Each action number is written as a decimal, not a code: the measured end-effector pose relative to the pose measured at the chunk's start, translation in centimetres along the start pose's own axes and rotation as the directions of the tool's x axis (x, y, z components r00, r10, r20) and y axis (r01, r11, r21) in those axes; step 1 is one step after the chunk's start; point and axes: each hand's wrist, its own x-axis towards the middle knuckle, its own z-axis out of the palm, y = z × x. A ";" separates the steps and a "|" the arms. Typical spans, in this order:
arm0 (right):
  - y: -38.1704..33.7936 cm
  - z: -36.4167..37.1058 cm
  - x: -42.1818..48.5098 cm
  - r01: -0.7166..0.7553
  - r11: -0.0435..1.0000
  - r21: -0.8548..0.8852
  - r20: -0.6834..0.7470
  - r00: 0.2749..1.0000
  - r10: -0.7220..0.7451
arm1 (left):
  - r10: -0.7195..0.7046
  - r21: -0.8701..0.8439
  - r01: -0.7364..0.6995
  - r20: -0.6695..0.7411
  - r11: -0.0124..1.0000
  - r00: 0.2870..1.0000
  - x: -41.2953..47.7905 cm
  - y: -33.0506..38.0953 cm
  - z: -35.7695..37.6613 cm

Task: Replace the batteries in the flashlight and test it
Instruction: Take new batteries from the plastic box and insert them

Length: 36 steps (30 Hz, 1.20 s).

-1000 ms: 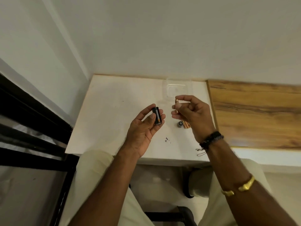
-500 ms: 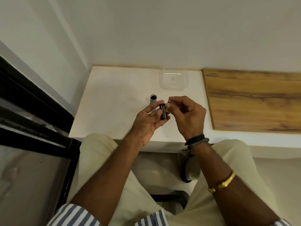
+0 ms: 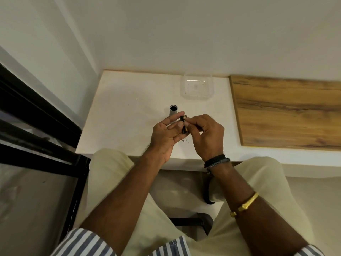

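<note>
Fingers [image 3: 175, 118] cover most of the black battery holder [image 3: 184, 128]: the left hand [image 3: 165, 134] grips it, the right hand [image 3: 207, 134] pinches its top end, and I can't tell what else the pinch holds. A second ago these hands were apart. The flashlight tube [image 3: 173, 113] stands at 12 o'clock just beyond them; the white table [image 3: 120, 108] runs widest toward 10 o'clock.

1. Counter [image 3: 129, 108]: white, flat top, set into a corner of pale wall [image 3: 166, 34].
2. Clear plastic container [image 3: 196, 96]: square with rounded corners, upright at the counter's far edge.
3. Wood-grain panel [image 3: 286, 111]: adjoins the white top on its right side, just beside the container.
4. Black frame [image 3: 36, 115]: glazed, left of the counter.
5. Dark specks [image 3: 185, 139]: on the counter near its front edge.
</note>
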 end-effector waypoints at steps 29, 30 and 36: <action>2.7 1.0 -0.1 -0.378 0.860 0.342 0.138 0.926 0.353 | 0.399 0.499 -0.254 -0.209 0.829 0.893 1.9 -0.3 -0.2; 2.9 1.1 0.1 -0.403 0.842 0.357 0.147 0.915 0.375 | 0.500 0.600 -0.268 -0.260 0.754 0.826 2.3 -0.4 -0.4; 3.9 1.3 0.4 -0.469 0.756 0.457 0.163 0.879 0.447 | 0.542 0.851 -0.154 -0.171 0.503 0.823 6.2 -0.7 -1.5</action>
